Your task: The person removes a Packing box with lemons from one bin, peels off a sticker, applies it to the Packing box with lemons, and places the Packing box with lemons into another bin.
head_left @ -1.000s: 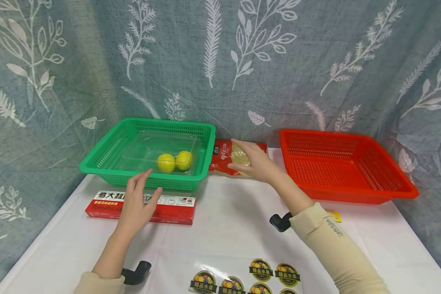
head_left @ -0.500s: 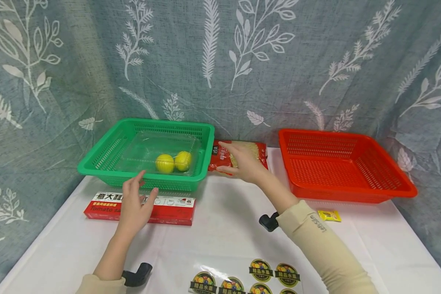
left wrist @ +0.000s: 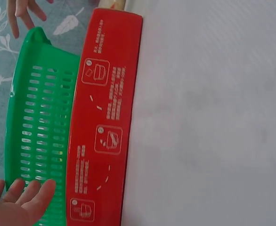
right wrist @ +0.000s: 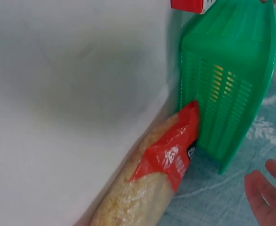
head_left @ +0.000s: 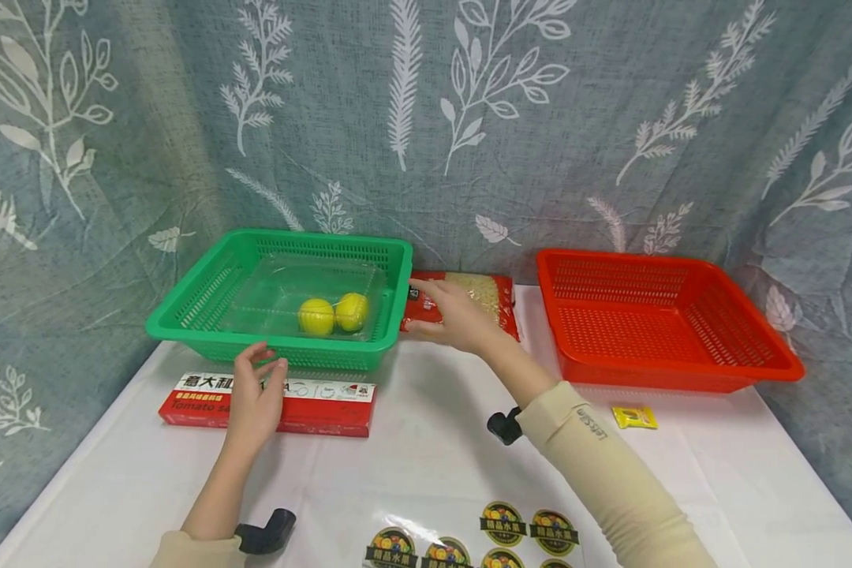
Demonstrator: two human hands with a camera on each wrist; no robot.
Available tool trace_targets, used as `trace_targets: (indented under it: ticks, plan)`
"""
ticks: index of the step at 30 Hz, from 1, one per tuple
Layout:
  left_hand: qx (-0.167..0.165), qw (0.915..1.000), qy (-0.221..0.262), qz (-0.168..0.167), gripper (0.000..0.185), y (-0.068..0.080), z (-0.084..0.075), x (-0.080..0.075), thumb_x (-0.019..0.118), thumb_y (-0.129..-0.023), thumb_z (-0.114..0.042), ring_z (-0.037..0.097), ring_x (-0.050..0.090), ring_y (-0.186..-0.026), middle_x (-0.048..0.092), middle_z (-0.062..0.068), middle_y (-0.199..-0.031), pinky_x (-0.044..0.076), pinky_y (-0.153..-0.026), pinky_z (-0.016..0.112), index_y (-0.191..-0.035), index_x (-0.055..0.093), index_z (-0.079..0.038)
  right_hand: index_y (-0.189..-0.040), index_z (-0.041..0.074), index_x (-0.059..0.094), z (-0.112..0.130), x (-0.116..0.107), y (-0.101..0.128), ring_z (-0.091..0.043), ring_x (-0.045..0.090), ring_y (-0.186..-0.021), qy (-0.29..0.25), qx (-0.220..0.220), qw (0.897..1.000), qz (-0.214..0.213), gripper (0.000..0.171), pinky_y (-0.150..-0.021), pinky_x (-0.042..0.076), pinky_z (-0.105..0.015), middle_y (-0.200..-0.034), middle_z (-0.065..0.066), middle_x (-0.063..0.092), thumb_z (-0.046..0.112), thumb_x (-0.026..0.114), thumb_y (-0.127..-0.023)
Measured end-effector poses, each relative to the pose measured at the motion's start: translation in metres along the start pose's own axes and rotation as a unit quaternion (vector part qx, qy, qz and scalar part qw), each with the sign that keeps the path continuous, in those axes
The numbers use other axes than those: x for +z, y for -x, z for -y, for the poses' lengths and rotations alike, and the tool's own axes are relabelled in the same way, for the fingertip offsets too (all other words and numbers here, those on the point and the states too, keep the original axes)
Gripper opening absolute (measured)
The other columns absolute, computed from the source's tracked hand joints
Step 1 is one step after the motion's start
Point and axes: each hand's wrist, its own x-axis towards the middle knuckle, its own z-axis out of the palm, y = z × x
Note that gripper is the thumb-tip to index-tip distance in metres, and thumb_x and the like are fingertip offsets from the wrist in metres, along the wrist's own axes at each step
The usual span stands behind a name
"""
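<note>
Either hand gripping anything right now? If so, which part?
Nothing is held. The left hand hovers open over the red box; the right hand reaches open-fingered over the noodle packet, with no grip visible.

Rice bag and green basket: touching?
Touching. The right wrist view shows the red end of the rice bag pressed against the side wall of the green basket, with no gap between them.

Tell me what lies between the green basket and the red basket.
In the head view, a red bag of grain lies on the table between the green basket and the red basket, under the right hand.
</note>
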Motion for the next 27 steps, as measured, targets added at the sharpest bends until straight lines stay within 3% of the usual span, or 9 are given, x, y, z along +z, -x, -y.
trace_targets:
  ticks: [4, 6, 12, 16, 19, 22, 26, 27]
  plan:
    - [-0.058, 0.9974, 0.044, -0.004, 0.048, -0.003, -0.002, 0.001, 0.033, -0.099, -0.026, 0.029, 0.04, -0.121, 0.031, 0.017, -0.133, 0.045, -0.079, 0.016, -0.136, 0.017, 0.0, -0.14, 0.017, 0.037, 0.004, 0.004, -0.001, -0.026, 0.039, -0.123, -0.004, 0.008, 1.0, 0.011, 0.07, -0.096, 0.04, -0.046, -0.136, -0.01, 0.043, 0.042, 0.065, -0.081]
    - [-0.076, 0.9936, 0.082, -0.018, 0.046, -0.005, -0.003, 0.002, 0.033, -0.099, -0.026, 0.026, 0.042, -0.117, 0.032, 0.016, -0.131, 0.045, -0.076, 0.011, -0.134, 0.017, 0.0, -0.14, 0.016, 0.037, 0.007, 0.006, -0.003, -0.027, 0.038, -0.125, 0.003, 0.001, 1.0, 0.009, 0.07, -0.098, 0.038, -0.046, -0.136, -0.011, 0.043, 0.043, 0.065, -0.081]
    - [-0.114, 0.9697, 0.207, -0.061, 0.045, -0.013, -0.006, 0.007, 0.04, -0.097, -0.021, 0.016, 0.049, -0.104, 0.035, 0.001, -0.115, 0.048, -0.079, 0.016, -0.129, 0.014, -0.004, -0.14, 0.016, 0.037, 0.015, 0.009, -0.008, -0.028, 0.036, -0.127, 0.004, -0.005, 1.0, 0.021, 0.068, -0.102, 0.033, -0.045, -0.137, -0.011, 0.041, 0.042, 0.063, -0.083]
    - [-0.137, 0.9439, 0.288, -0.086, 0.048, -0.018, -0.008, 0.009, 0.045, -0.096, -0.022, 0.017, 0.051, -0.105, 0.037, 0.0, -0.109, 0.049, -0.082, 0.022, -0.127, 0.009, -0.009, -0.141, 0.017, 0.035, 0.021, 0.01, -0.01, -0.027, 0.036, -0.127, 0.001, 0.0, 0.999, 0.034, 0.068, -0.102, 0.033, -0.044, -0.139, -0.011, 0.04, 0.043, 0.062, -0.084]
    - [-0.144, 0.9191, 0.35, -0.111, 0.048, -0.021, -0.01, 0.013, 0.047, -0.095, -0.019, 0.017, 0.051, -0.101, 0.038, 0.002, -0.105, 0.049, -0.083, 0.023, -0.123, 0.009, -0.013, -0.141, 0.014, 0.035, 0.025, 0.012, -0.014, -0.027, 0.035, -0.128, -0.011, -0.004, 0.999, 0.035, 0.067, -0.103, 0.031, -0.043, -0.139, -0.01, 0.04, 0.04, 0.062, -0.085]
    - [-0.146, 0.8882, 0.41, -0.147, 0.046, -0.024, -0.011, 0.017, 0.05, -0.093, -0.012, 0.015, 0.052, -0.092, 0.039, 0.004, -0.101, 0.049, -0.083, 0.025, -0.118, 0.012, -0.015, -0.14, 0.013, 0.036, 0.028, 0.016, -0.017, -0.026, 0.035, -0.128, -0.018, -0.009, 0.999, 0.038, 0.067, -0.104, 0.031, -0.041, -0.139, -0.008, 0.041, 0.039, 0.062, -0.085]
    - [-0.147, 0.858, 0.457, -0.183, 0.052, -0.026, -0.013, 0.022, 0.055, -0.09, -0.01, 0.014, 0.052, -0.084, 0.038, 0.005, -0.096, 0.05, -0.082, 0.025, -0.117, 0.011, -0.016, -0.141, 0.014, 0.036, 0.031, 0.02, -0.021, -0.025, 0.036, -0.128, -0.015, -0.012, 0.999, 0.042, 0.066, -0.104, 0.032, -0.039, -0.14, -0.007, 0.041, 0.041, 0.06, -0.086]
    - [-0.147, 0.8537, 0.464, -0.184, 0.056, -0.027, -0.013, 0.024, 0.057, -0.089, -0.011, 0.014, 0.051, -0.084, 0.038, 0.005, -0.096, 0.05, -0.081, 0.025, -0.119, 0.009, -0.016, -0.14, 0.014, 0.036, 0.032, 0.021, -0.021, -0.025, 0.036, -0.128, -0.016, -0.012, 0.999, 0.041, 0.066, -0.104, 0.031, -0.039, -0.14, -0.007, 0.04, 0.041, 0.06, -0.086]
